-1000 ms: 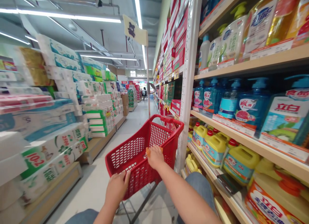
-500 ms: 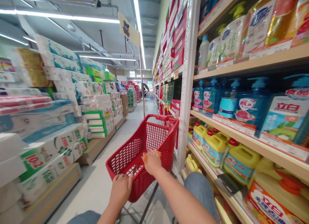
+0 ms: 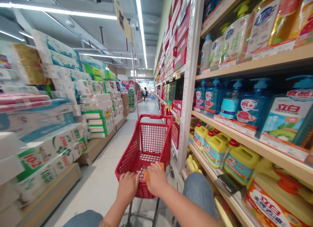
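Note:
A red plastic shopping cart [image 3: 127, 152] with perforated walls stands in front of me on dark metal legs. My left hand [image 3: 128, 184] is closed over its near rim, left of the middle. At the near right corner of the rim, my right hand [image 3: 156, 179] grips an orange cloth [image 3: 146, 175], which shows on both sides of the fingers. Both hands are close together, and the palms are hidden. Inside, the visible part of the basket holds no goods. A tall pole with a cream flag [image 3: 123, 21] rises by the cart's far left side.
Shelves on the right hold blue pump bottles [image 3: 254, 101] and yellow jugs [image 3: 242, 163], close to my right knee [image 3: 200, 191]. A white shelf upright [image 3: 189, 74] stands beside the cart. Stacked paper packs [image 3: 56, 148] line the left. The tiled aisle [image 3: 119, 132] runs ahead between them.
The cart has swung round to point more straight down the aisle. Its far end and flag moved left, its near end right. Both hands moved with it, keeping their grip.

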Tool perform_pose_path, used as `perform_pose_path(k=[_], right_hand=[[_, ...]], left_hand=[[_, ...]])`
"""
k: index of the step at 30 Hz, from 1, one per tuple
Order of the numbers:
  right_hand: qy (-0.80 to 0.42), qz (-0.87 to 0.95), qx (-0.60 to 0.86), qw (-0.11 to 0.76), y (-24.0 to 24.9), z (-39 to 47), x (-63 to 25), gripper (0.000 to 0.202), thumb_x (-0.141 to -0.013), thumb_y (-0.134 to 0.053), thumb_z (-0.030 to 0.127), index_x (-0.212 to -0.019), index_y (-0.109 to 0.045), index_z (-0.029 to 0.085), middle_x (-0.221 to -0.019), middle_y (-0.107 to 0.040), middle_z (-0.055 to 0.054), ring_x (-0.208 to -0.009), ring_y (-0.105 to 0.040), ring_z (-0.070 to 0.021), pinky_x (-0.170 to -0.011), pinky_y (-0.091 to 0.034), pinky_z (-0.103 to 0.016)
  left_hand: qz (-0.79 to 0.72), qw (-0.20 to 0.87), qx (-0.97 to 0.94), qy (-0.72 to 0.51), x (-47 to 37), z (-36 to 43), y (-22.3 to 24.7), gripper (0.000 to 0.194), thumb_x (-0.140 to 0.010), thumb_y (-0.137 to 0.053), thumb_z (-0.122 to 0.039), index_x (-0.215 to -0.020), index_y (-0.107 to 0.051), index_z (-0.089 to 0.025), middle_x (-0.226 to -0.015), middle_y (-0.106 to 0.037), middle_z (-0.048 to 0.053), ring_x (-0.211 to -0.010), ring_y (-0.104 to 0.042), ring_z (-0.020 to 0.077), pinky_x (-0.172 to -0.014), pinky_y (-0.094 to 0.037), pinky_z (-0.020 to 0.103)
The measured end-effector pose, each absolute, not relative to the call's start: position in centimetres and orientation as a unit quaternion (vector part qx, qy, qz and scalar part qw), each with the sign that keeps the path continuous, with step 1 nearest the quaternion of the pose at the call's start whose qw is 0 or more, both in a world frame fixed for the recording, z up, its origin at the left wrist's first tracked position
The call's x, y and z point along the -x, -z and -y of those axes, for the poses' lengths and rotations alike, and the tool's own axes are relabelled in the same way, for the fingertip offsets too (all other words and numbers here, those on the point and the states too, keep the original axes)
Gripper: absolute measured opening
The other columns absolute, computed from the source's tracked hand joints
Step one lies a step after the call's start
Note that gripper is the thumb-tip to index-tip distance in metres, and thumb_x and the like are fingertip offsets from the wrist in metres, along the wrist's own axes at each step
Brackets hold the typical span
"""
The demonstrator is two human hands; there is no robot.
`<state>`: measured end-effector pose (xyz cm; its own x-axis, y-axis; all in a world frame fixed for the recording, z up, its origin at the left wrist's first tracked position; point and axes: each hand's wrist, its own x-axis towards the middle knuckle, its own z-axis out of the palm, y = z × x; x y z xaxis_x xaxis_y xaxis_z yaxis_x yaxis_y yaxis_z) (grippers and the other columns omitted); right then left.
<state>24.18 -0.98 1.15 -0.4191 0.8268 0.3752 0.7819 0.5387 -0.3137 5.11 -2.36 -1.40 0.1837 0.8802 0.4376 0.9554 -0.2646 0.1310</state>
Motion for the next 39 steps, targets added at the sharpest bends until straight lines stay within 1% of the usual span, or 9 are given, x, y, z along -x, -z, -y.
perform_pose_path(k=[5,10,14,17,20,23,26,33,39], right_hand=[[-0.079,0.829,0.479,0.279,-0.5,1.9,-26.0,0.042,-0.09,-0.045,0.031,-0.125,-0.06,0.014,-0.13,-0.061,-0.01,-0.129,-0.047,-0.0212,-0.115,-0.022,-0.038],[-0.047,0.765,0.573,0.289,0.4,1.4,-24.3,0.053,-0.075,-0.059,0.024,-0.125,-0.06,0.008,-0.134,-0.057,-0.015,-0.132,-0.042,-0.028,-0.116,-0.018,-0.041],[-0.048,0.788,0.541,0.289,0.9,1.6,-24.5,0.045,-0.079,-0.056,0.025,-0.123,-0.061,0.014,-0.124,-0.064,-0.012,-0.12,-0.053,-0.0253,-0.112,-0.025,-0.039],[-0.038,0.779,0.561,0.277,0.4,0.4,-26.9,0.032,-0.086,-0.049,0.025,-0.111,-0.066,0.015,-0.11,-0.069,-0.01,-0.11,-0.059,-0.0231,-0.109,-0.029,-0.037],[-0.019,0.748,0.602,0.28,0.4,-0.9,-28.0,0.038,-0.083,-0.053,0.021,-0.118,-0.063,0.011,-0.12,-0.065,-0.013,-0.119,-0.054,-0.0247,-0.113,-0.025,-0.038],[-0.021,0.742,0.602,0.293,1.3,-1.0,-27.1,0.044,-0.081,-0.054,0.019,-0.124,-0.059,0.01,-0.126,-0.062,-0.014,-0.124,-0.051,-0.0255,-0.114,-0.023,-0.041],[-0.027,0.78,0.539,0.317,2.0,-0.5,-26.5,0.041,-0.088,-0.048,0.023,-0.127,-0.057,0.016,-0.131,-0.06,-0.011,-0.127,-0.049,-0.0235,-0.113,-0.026,-0.043],[-0.017,0.75,0.588,0.302,1.0,-2.2,-29.2,0.037,-0.096,-0.039,0.029,-0.12,-0.062,0.013,-0.121,-0.065,-0.013,-0.12,-0.054,-0.0227,-0.112,-0.027,-0.04],[-0.02,0.781,0.535,0.322,2.2,-1.2,-27.7,0.036,-0.095,-0.042,0.029,-0.124,-0.059,0.015,-0.124,-0.063,-0.01,-0.123,-0.052,-0.0205,-0.113,-0.025,-0.038]], left_hand=[[0.592,0.084,0.782,0.177,-3.9,1.3,1.0,0.059,-0.099,-0.02,-0.04,-0.07,-0.067,-0.019,-0.074,-0.071,0.007,-0.078,-0.063,0.0228,-0.08,-0.037,0.039],[0.61,0.089,0.767,0.177,-6.2,1.2,0.9,0.059,-0.099,-0.018,-0.038,-0.076,-0.069,-0.019,-0.078,-0.073,0.009,-0.08,-0.065,0.0249,-0.079,-0.039,0.041],[0.554,0.059,0.816,0.151,-7.4,1.1,0.5,0.053,-0.099,-0.021,-0.038,-0.082,-0.068,-0.021,-0.081,-0.073,0.007,-0.079,-0.065,0.0222,-0.076,-0.041,0.038],[0.511,0.058,0.839,0.177,-6.6,0.6,0.3,0.049,-0.099,-0.023,-0.039,-0.082,-0.067,-0.022,-0.086,-0.072,0.005,-0.089,-0.064,0.02,-0.088,-0.041,0.039],[0.508,0.085,0.827,0.227,-7.2,0.3,0.7,0.048,-0.099,-0.024,-0.035,-0.08,-0.067,-0.022,-0.084,-0.071,0.003,-0.095,-0.061,0.0191,-0.105,-0.032,0.044],[0.529,0.094,0.809,0.236,-8.9,0.4,1.0,0.048,-0.099,-0.024,-0.032,-0.078,-0.066,-0.021,-0.076,-0.07,0.004,-0.083,-0.062,0.0194,-0.103,-0.033,0.049],[0.496,0.07,0.837,0.22,-9.3,0.4,0.7,0.044,-0.099,-0.026,-0.031,-0.083,-0.065,-0.021,-0.082,-0.07,0.005,-0.082,-0.061,0.0193,-0.097,-0.039,0.046],[0.479,0.082,0.84,0.242,-7.7,-0.4,0.2,0.038,-0.099,-0.028,-0.031,-0.09,-0.064,-0.022,-0.097,-0.066,0.004,-0.115,-0.051,0.0214,-0.11,-0.028,0.047],[0.488,0.08,0.834,0.243,-9.6,-0.2,0.4,0.04,-0.098,-0.028,-0.031,-0.082,-0.063,-0.022,-0.087,-0.063,0.002,-0.092,-0.055,0.018,-0.107,-0.032,0.047]])
